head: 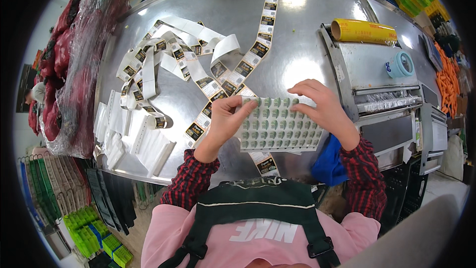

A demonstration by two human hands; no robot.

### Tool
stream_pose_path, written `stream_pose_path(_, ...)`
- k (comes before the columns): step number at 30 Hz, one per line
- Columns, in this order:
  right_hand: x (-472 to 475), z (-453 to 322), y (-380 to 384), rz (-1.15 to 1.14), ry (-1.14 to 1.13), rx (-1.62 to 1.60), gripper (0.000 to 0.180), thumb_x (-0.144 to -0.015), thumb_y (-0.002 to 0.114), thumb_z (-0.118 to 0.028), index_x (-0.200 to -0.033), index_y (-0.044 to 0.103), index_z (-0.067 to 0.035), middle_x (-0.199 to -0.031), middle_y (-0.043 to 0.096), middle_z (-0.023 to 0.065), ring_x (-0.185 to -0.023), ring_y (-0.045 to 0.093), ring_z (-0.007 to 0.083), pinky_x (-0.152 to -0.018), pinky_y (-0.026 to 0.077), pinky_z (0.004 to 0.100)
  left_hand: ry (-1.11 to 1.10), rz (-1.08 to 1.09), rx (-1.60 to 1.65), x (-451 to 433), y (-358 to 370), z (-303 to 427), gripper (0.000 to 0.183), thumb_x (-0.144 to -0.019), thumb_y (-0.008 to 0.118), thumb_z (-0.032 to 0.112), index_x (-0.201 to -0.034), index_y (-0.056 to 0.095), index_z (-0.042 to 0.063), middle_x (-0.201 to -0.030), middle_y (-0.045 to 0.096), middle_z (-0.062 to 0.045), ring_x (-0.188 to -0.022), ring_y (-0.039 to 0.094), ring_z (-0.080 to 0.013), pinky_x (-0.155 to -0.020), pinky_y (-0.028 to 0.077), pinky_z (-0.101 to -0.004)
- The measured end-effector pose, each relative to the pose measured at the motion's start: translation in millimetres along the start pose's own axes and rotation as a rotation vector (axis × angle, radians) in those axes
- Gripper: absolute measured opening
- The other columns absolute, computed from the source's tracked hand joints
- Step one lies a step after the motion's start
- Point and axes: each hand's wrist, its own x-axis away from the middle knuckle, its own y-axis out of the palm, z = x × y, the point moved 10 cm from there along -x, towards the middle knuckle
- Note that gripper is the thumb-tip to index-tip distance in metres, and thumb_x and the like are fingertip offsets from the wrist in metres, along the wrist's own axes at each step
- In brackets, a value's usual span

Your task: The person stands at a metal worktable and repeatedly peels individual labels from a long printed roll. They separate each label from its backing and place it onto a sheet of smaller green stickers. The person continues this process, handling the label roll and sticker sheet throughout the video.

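Note:
My left hand (pixel 230 119) pinches the upper left corner of a white sheet of small round green stickers (pixel 279 126), thumb on its face. The sheet is tilted above the steel table, its stickers in rows. At its upper right corner, my right hand (pixel 321 106) has thumb and forefinger spread apart, the thumb over the top row of stickers. No held sticker can be made out there. Under and beyond the sheet run strips of black, white and orange printed labels (pixel 243 69). One strip's end (pixel 267 164) shows below the sheet's lower edge.
Tangled label strips (pixel 148 63), a small label roll (pixel 156 121) and clear plastic bags (pixel 148 149) lie left on the steel table (pixel 223 0). Right stands a film wrapping machine (pixel 375 63) bearing a yellow film roll (pixel 364 31) and blue tape roll (pixel 401 64). Blue cloth (pixel 329 162) hangs nearby.

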Motion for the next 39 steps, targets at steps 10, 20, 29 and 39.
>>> stream_pose_path(10, -0.9, 9.7, 40.3, -0.153, 0.136, -0.110, 0.011, -0.073, 0.069, -0.005, -0.081, 0.062, -0.004, -0.078, 0.057, 0.0060, -0.069, 0.059, 0.0208, -0.058, 0.047, 0.0289, -0.045, -0.092, -0.143, -3.1, 9.7, -29.0, 0.031, -0.088, 0.063, 0.017, -0.066, 0.059, -0.003, -0.055, 0.047, 0.008, -0.053, 0.035, -0.0001, -0.045, 0.026, -0.0214)
stream_pose_path(20, 15.9, 43.0, 4.4, 0.111, 0.178, -0.132, 0.011, -0.074, 0.065, 0.004, -0.082, 0.062, -0.002, -0.077, 0.060, 0.0049, -0.066, 0.057, 0.0118, -0.057, 0.044, 0.0236, -0.238, -0.188, -0.086, -67.2, 26.8, -82.7, 0.034, -0.088, 0.063, 0.028, -0.091, 0.067, -0.006, -0.076, 0.064, -0.001, -0.063, 0.055, -0.0048, -0.057, 0.044, -0.0211)
stream_pose_path(29, 131.7, 134.0, -12.7, 0.497, 0.748, -0.703, 0.003, -0.087, 0.061, -0.006, -0.086, 0.059, -0.004, -0.072, 0.058, -0.0017, -0.057, 0.048, 0.0005, -0.045, 0.031, 0.0144, -0.615, -0.195, -0.288, 11.3, -59.0, -120.0, 0.057, -0.094, 0.048, 0.043, -0.091, 0.065, -0.012, -0.090, 0.068, -0.017, -0.074, 0.067, -0.0170, -0.067, 0.055, -0.0279)
stream_pose_path(39, 134.8, 93.7, 150.4, 0.270, 0.881, -1.022, 0.010, -0.087, 0.063, -0.012, -0.091, 0.062, -0.003, -0.071, 0.057, -0.0026, -0.049, 0.045, 0.0023, -0.043, 0.033, 0.0161, -0.735, 0.226, 0.662, 90.5, -24.9, -226.9, 0.049, -0.094, 0.047, 0.044, -0.107, 0.058, -0.002, -0.099, 0.065, -0.012, -0.090, 0.063, -0.0210, -0.074, 0.052, -0.0328)
